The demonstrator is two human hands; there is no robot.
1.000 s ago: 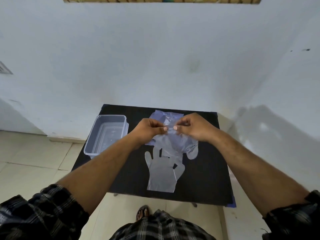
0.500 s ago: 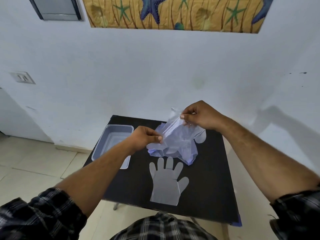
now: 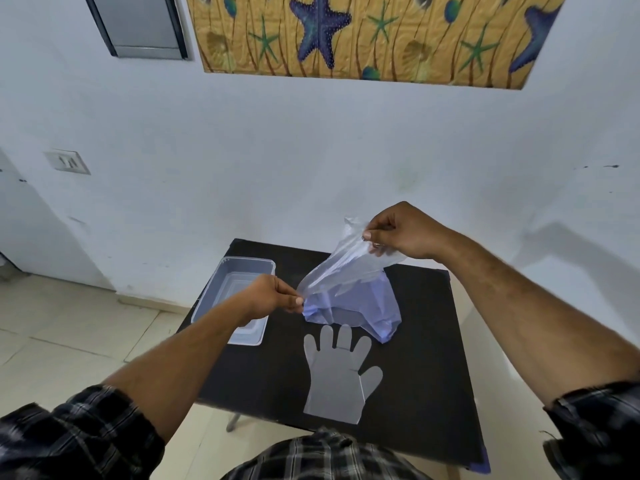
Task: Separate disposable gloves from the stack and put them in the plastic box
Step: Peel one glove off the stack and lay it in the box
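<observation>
The main risk here, as I judge it, is that the thin film clings: more than one layer may lift off together, or the piece may stretch and tear if the two pinches pull apart too hard. The blue-tinted stack (image 3: 356,308) hanging below could also slip free and drop onto the bench (image 3: 426,341), or brush the flat clear glove (image 3: 337,374) lying at lower centre of the frame and drag it out of place.

The left hand (image 3: 268,297), at centre of the frame, is closed in a tight pinch, thumb against fingertips, on the lower left corner of the stack. The right hand (image 3: 403,233), higher and to the right, is likewise closed in a pinch on the top edge of a clear glove (image 3: 341,261), which runs taut on a slant between the two hands. Both are raised above the bench; only the stack's lower folds seem near its surface, and I cannot tell whether they touch.

The plastic box (image 3: 242,271) sits open at the left edge of the bench, just beyond the left hand, and looks empty.
</observation>
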